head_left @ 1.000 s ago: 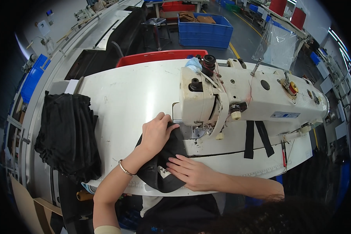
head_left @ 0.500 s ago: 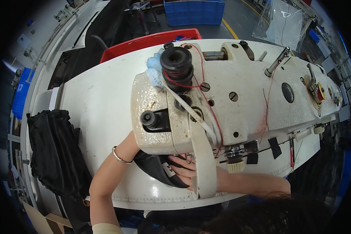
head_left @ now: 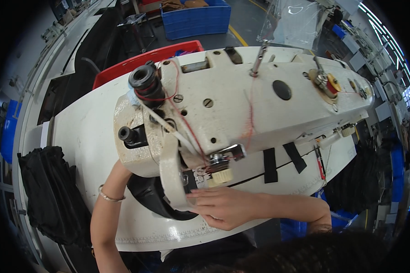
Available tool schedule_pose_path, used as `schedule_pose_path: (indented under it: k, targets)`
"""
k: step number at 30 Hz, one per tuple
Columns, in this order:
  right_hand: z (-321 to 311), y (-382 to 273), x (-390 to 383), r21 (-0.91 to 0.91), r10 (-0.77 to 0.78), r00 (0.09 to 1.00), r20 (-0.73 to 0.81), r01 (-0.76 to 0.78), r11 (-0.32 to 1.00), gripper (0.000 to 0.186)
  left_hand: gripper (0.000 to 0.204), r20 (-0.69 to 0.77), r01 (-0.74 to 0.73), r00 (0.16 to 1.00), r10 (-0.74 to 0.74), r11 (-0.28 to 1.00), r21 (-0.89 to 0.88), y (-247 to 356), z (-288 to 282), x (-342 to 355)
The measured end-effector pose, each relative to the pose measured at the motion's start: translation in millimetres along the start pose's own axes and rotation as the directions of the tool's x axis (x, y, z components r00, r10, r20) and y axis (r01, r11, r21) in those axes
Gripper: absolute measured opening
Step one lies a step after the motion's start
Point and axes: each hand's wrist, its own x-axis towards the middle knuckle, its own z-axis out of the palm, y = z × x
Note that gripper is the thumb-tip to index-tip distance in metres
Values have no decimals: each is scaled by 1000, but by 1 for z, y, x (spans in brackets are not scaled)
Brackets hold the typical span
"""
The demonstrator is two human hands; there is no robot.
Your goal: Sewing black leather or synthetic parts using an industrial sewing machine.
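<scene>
Black cloth point(head_left: 146, 195), one piece, beside the right hand point(head_left: 225, 207); two strips point(head_left: 270, 166) beyond.

A ruler scale point(head_left: 168, 237) is running along the near edge of the white counter point(head_left: 84, 129), its fine dark ticks standing out against the surface, while any figures along it are coming out too small to read. On the sewing machine point(head_left: 241, 109) nothing is reading as words or numbers, and farther back everything is appearing too small for lettering.
</scene>
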Motion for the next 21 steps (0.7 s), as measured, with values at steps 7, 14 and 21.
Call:
schedule_pose_path:
  k: [7, 14, 21]
  targets:
    - [-70, 106, -78, -926, -69, 923, -378, -379, -1, 30, 17, -281, 149, 955, -91, 970, 193, 102, 23, -40]
    - [-87, 131, -65, -241, 314, 581, -751, -684, 689, 30, 34, 198, -420, 905, 378, 870, 260, 146, 107, -25]
    - [-78, 116, -46, 465, 695, 398, -599, -534, 706, 27, 32, -136, 188, 951, -277, 870, -455, 106, 183, 114]
